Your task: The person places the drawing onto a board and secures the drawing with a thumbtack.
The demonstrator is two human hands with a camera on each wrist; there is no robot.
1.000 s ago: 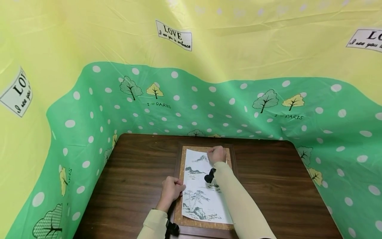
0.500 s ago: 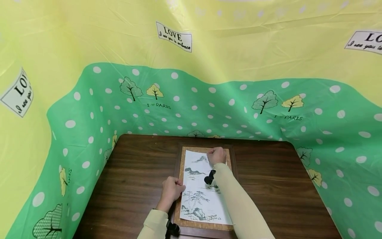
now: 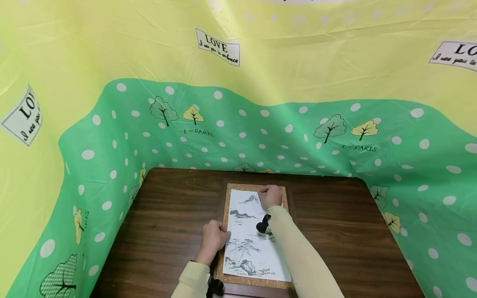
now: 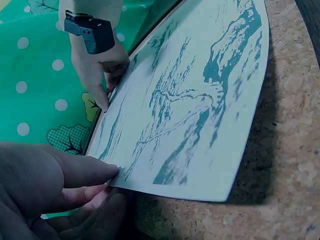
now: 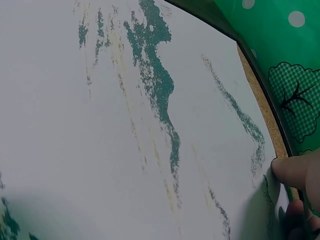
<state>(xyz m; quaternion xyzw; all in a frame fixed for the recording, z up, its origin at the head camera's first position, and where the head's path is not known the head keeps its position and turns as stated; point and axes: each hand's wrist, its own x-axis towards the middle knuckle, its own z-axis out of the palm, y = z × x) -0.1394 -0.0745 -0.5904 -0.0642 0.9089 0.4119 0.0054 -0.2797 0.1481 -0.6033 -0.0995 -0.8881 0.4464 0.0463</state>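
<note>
A white sheet of paper (image 3: 257,248) printed with a dark ink landscape lies over a cork board (image 3: 232,279) set in a dark frame. In the left wrist view its near corner arches up off the cork and throws a shadow. My left hand (image 3: 215,236) pinches the sheet's left edge, thumb on top and fingers beneath, around the middle of its length. At the far end my right hand (image 3: 271,196) holds the top edge; the right wrist view has the thumb (image 5: 292,170) on the paper with fingers below it. My right forearm hides the sheet's right side.
The board sits on a dark wood-grain table (image 3: 346,231). A green and yellow curtain (image 3: 246,136) with white dots and tree prints closes off the back and both sides. A small black camera is strapped to each wrist.
The paper has slid slightly left and toward me over the cork, turning a little. Both hands keep their holds and have barely moved.
</note>
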